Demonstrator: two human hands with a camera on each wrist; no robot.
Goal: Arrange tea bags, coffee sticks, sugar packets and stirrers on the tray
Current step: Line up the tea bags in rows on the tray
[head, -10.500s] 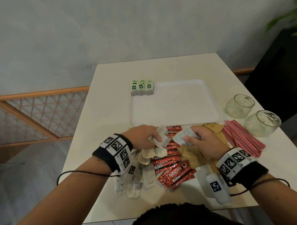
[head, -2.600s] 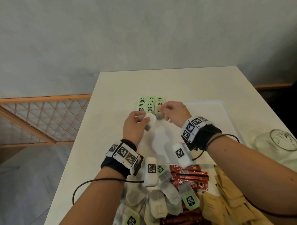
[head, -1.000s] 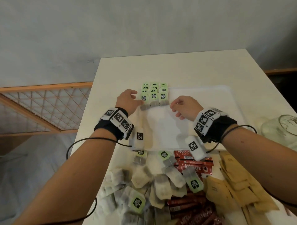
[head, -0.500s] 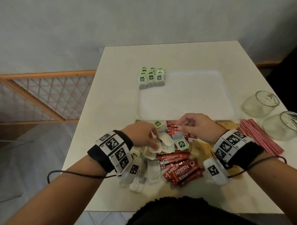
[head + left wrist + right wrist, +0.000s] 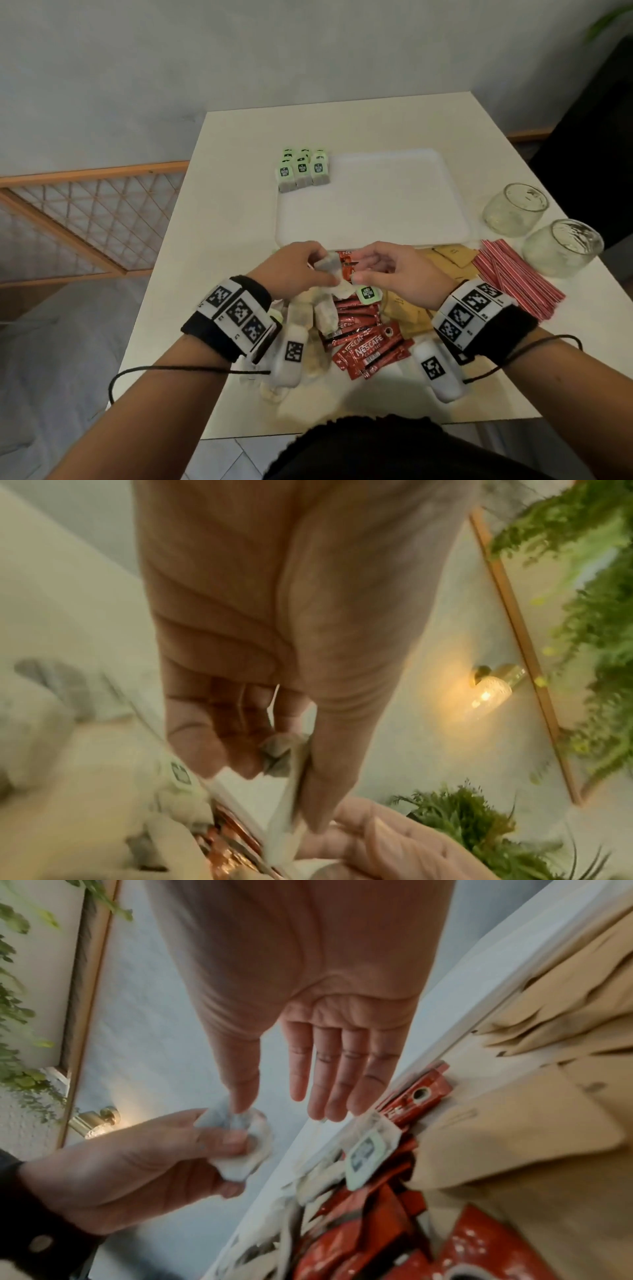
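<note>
My left hand (image 5: 320,270) grips a white tea bag (image 5: 328,269) just above the loose pile of tea bags (image 5: 308,315) at the table's near edge. In the left wrist view its thumb and curled fingers (image 5: 240,750) hold the tea bag (image 5: 281,756). My right hand (image 5: 363,270) hovers beside it with fingers straight; in the right wrist view only its thumb (image 5: 240,1093) touches the tea bag (image 5: 240,1139). The white tray (image 5: 376,219) holds rows of green-tagged tea bags (image 5: 303,169) in its far left corner.
Red coffee sticks (image 5: 370,349) and brown sugar packets (image 5: 452,255) lie mixed near the pile. Striped stirrers (image 5: 513,274) lie to the right, with two glass jars (image 5: 513,214) (image 5: 561,246) behind them. A loose green tag (image 5: 368,294) lies under my right hand.
Both hands came back from the tea bag rows on the tray to the pile. My left hand has lifted one tea bag, and my right thumb now touches it.
</note>
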